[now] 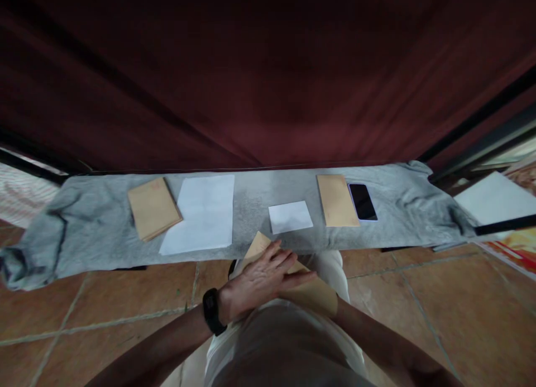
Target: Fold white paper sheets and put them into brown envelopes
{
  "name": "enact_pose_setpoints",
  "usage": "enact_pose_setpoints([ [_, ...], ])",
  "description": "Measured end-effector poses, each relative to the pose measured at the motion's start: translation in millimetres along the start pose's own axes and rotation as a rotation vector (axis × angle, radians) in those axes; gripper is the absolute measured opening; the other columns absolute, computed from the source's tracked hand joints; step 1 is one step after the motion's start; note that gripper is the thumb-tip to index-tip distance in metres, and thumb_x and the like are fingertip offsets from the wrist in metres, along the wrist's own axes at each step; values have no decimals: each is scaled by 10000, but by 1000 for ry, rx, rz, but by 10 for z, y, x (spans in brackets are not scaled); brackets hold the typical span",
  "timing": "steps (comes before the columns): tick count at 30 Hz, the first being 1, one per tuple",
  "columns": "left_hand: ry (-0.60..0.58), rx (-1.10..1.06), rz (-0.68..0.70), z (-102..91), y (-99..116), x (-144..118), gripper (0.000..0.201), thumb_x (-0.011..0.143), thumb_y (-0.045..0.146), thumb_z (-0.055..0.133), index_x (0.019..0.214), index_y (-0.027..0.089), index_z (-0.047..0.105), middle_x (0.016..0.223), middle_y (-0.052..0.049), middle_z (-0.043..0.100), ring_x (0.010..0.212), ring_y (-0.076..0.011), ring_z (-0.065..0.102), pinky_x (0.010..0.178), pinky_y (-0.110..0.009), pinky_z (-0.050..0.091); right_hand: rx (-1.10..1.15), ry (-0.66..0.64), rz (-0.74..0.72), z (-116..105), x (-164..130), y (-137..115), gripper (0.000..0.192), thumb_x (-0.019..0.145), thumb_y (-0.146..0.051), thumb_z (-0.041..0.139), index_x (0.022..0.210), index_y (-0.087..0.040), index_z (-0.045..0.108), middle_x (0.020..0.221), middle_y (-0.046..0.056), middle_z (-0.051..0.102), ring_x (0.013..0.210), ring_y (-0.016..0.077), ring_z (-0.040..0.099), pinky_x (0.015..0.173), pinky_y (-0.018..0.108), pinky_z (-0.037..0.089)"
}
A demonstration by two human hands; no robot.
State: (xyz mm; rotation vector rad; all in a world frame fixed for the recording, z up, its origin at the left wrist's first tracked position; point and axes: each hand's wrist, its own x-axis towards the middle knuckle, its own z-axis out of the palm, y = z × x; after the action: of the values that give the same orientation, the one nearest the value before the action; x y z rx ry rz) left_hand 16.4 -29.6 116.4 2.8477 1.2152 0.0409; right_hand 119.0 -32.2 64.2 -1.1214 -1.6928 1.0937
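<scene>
Over my lap, at the near edge of the cloth, lies a tan paper envelope (312, 292), tilted at an angle. My left hand (268, 275) rests flat across its top, fingers spread and a dark band on the wrist. My right forearm (360, 323) runs up to the envelope's right end, where the right hand is hidden beneath it, so its fingers cannot be seen. Just beyond my hands a small white rectangular paper (291, 216) lies on the grey cloth. To its right is another tan envelope (337, 200).
Left on the grey cloth (251, 191) are a stack of tan envelopes (153, 207) and large white sheets (205, 214), overlapping at the edge. A phone (363, 201) touches the right envelope. A dark red curtain (268, 96) hangs behind. White paper (498, 197) sits far right.
</scene>
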Motion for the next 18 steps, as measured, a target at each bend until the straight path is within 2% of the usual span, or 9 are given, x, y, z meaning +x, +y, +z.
enact_pose_setpoints([
  [4, -27, 25, -24, 144, -38, -99, 788, 956, 149, 547, 1611, 416, 200, 1429, -53, 566, 1343, -238, 501, 1250, -540, 209, -23, 101, 116, 173, -148, 154, 770, 921, -21, 278, 1599, -384, 299, 1445, 110, 577, 1369, 216, 560, 1144, 540, 449],
  [7, -24, -5, -27, 240, -36, -161, 803, 937, 255, 627, 1612, 389, 214, 1473, -62, 535, 1388, -253, 462, 1264, -546, 178, -319, 292, 148, 358, -263, 211, 830, 865, 59, 215, 1596, -319, 325, 1458, 108, 577, 1405, 153, 515, 1136, 515, 426],
  [10, -3, -31, -19, 305, -22, -178, 853, 901, 381, 700, 1610, 368, 226, 1575, -89, 434, 1457, -287, 387, 1265, -564, 167, -1137, 457, 150, 508, -318, 196, 832, 802, 105, 236, 1489, -273, 513, 1474, 64, 570, 1443, 78, 442, 1111, 420, 421],
  [12, 12, -44, -11, 328, -24, -173, 861, 891, 413, 712, 1606, 367, 236, 1605, -97, 390, 1484, -299, 352, 1262, -566, 177, -1748, 421, 148, 518, -317, 176, 781, 785, 101, 279, 1358, -280, 650, 1446, 35, 599, 1457, 34, 401, 1081, 301, 430],
  [13, 16, -50, -14, 334, -34, -170, 849, 894, 402, 710, 1603, 371, 244, 1600, -93, 396, 1486, -296, 349, 1262, -562, 184, -1863, 361, 121, 480, -303, 170, 753, 783, 95, 305, 1309, -285, 686, 1420, 31, 620, 1460, 30, 393, 1075, 267, 430],
  [14, 18, -59, -19, 335, -51, -168, 836, 895, 381, 708, 1598, 377, 256, 1581, -84, 419, 1480, -291, 358, 1262, -554, 193, -1792, 290, 63, 407, -278, 167, 729, 778, 90, 336, 1283, -286, 704, 1391, 38, 638, 1462, 47, 401, 1085, 269, 429],
  [15, 18, -71, -28, 333, -78, -169, 829, 893, 364, 710, 1594, 380, 268, 1555, -75, 447, 1469, -287, 374, 1261, -546, 203, -1557, 212, 3, 302, -241, 167, 708, 781, 84, 366, 1293, -277, 696, 1365, 49, 647, 1464, 78, 413, 1109, 307, 425],
  [17, 23, -97, -66, 328, -153, -183, 845, 872, 344, 731, 1589, 377, 285, 1505, -67, 493, 1445, -286, 405, 1257, -535, 227, -822, 22, -131, 11, -129, 173, 676, 780, 80, 455, 1304, -279, 686, 1343, 86, 657, 1426, 180, 491, 1138, 413, 429],
  [18, 25, -107, -89, 328, -198, -197, 865, 857, 343, 746, 1591, 371, 287, 1484, -69, 509, 1436, -289, 416, 1253, -533, 239, -551, -125, -103, -155, -59, 177, 651, 805, 53, 507, 1298, -335, 680, 1344, 61, 658, 1401, 204, 520, 1135, 434, 445],
])
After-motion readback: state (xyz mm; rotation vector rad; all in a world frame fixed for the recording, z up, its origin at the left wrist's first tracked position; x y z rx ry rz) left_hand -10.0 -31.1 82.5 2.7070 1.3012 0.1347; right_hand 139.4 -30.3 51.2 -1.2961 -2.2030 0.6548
